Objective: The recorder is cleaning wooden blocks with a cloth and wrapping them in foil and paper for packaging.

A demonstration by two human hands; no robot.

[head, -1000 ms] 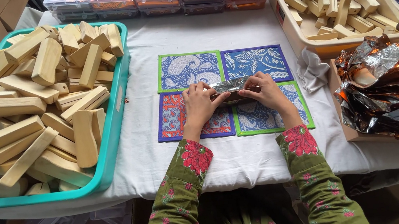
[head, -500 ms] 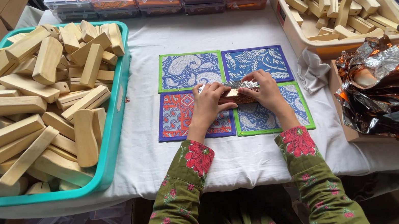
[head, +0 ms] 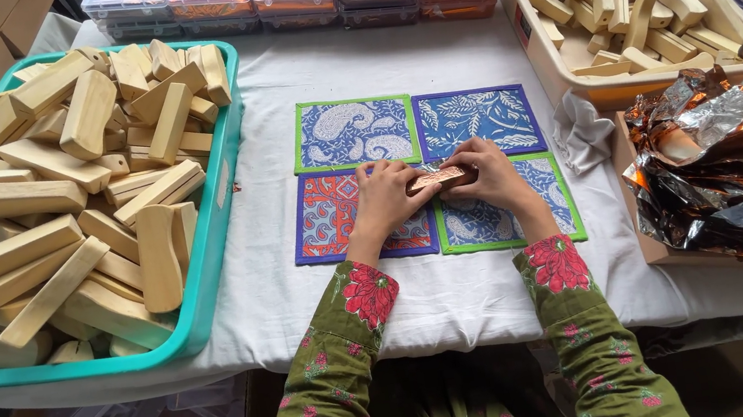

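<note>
Under our hands: white-clothed counter (head: 488,293) w/ patterned mats (head: 352,134); left hand (head: 385,199) & right hand (head: 494,181) both grip a coppery foil-wrapped bar (head: 437,178).

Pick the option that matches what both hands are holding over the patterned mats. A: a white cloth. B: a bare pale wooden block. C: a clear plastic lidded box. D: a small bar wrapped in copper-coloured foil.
D: the left hand and right hand both grip a small foil-wrapped bar, shiny and copper-coloured, over the patterned mats.
</note>
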